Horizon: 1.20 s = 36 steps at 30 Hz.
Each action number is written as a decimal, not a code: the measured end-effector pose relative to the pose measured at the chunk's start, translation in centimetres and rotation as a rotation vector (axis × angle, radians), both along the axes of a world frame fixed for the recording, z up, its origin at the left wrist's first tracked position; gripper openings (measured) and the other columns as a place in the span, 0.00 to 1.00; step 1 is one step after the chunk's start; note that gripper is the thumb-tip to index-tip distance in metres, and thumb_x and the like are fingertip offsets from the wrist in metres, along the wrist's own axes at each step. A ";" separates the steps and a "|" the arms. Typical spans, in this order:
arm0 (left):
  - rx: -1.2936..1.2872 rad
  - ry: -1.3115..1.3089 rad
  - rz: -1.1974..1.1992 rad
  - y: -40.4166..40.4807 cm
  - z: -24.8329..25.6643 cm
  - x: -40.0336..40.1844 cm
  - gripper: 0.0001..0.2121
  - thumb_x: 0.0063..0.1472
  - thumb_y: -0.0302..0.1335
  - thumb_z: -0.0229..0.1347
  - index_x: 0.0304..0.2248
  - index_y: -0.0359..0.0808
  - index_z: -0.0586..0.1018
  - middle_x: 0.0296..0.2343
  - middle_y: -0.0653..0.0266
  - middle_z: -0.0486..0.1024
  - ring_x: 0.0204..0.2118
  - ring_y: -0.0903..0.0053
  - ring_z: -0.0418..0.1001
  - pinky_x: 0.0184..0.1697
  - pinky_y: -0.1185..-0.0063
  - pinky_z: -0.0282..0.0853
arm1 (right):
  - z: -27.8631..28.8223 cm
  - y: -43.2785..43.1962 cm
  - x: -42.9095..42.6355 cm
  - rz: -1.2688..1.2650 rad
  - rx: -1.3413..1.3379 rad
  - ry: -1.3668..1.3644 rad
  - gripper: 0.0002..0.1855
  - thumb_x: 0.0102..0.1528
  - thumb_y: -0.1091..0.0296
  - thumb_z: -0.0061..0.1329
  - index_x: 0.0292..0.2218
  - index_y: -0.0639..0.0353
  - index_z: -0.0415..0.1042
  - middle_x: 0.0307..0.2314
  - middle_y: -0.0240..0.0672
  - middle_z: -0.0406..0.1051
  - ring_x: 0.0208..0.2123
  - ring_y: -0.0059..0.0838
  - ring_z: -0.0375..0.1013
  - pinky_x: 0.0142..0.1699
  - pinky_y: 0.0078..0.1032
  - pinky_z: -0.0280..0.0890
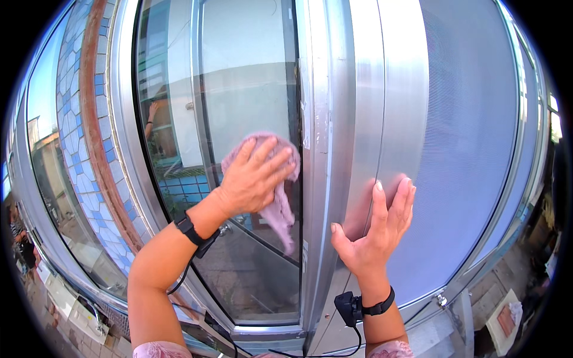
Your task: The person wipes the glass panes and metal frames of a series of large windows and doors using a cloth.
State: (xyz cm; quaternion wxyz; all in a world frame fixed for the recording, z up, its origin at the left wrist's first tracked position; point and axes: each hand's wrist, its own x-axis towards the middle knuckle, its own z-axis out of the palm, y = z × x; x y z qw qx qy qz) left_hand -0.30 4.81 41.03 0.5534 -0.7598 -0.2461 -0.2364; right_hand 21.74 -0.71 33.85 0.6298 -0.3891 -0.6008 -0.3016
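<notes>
My left hand presses a pink cloth flat against a tall glass pane, with the fingers spread over it. The loose end of the cloth hangs down below my palm. The pane sits in an aluminium frame and mirrors a wall, blue tiles and a raised hand. On the right, my right hand holds nothing; its fingers are apart, close to the brushed metal door edge. Whether its fingertips touch the metal I cannot tell. Each wrist wears a black strap with a cable.
Right of the metal edge is a large fine-mesh screen panel. A blue and white tiled wall strip and another window lie left. A sink stands low left; a board with a reddish item lies low right.
</notes>
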 end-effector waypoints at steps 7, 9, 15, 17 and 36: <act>0.308 -0.149 -0.001 0.7 11.9 -2.3 0.20 0.42 0.29 0.44 0.39 0.39 0.69 0.43 0.58 0.61 0.48 0.59 0.54 0.50 0.65 0.47 | 0.0 -0.5 0.4 0.022 -0.015 0.000 0.42 0.26 0.61 0.54 0.47 0.53 0.56 0.49 0.55 0.44 0.52 0.51 0.43 0.48 0.49 0.40; 0.589 -0.279 0.047 0.6 18.0 -4.9 0.19 0.45 0.28 0.42 0.40 0.37 0.68 0.42 0.55 0.62 0.45 0.58 0.57 0.47 0.66 0.50 | 0.0 -0.7 -0.1 0.058 -0.025 -0.001 0.42 0.26 0.61 0.54 0.47 0.53 0.56 0.49 0.55 0.44 0.52 0.51 0.43 0.49 0.48 0.39; 0.596 -0.536 0.166 2.8 18.3 -0.8 0.19 0.47 0.38 0.46 0.40 0.44 0.68 0.43 0.58 0.61 0.47 0.59 0.54 0.45 0.63 0.51 | -0.6 0.0 0.2 0.043 -0.036 0.005 0.41 0.27 0.61 0.54 0.46 0.53 0.57 0.49 0.55 0.44 0.52 0.51 0.42 0.49 0.47 0.39; 0.393 -0.248 0.056 2.9 14.5 1.8 0.19 0.45 0.37 0.46 0.40 0.45 0.68 0.44 0.59 0.60 0.49 0.60 0.53 0.49 0.64 0.46 | -0.6 0.2 0.6 0.019 -0.040 -0.002 0.41 0.26 0.61 0.54 0.46 0.53 0.57 0.49 0.55 0.44 0.52 0.51 0.41 0.49 0.47 0.39; 0.251 -0.120 -0.090 2.3 11.9 1.8 0.19 0.40 0.25 0.43 0.36 0.42 0.71 0.42 0.61 0.63 0.48 0.62 0.54 0.51 0.66 0.46 | -0.6 -0.1 0.8 0.022 -0.018 -0.014 0.41 0.27 0.61 0.53 0.46 0.55 0.56 0.49 0.56 0.44 0.52 0.51 0.41 0.49 0.48 0.39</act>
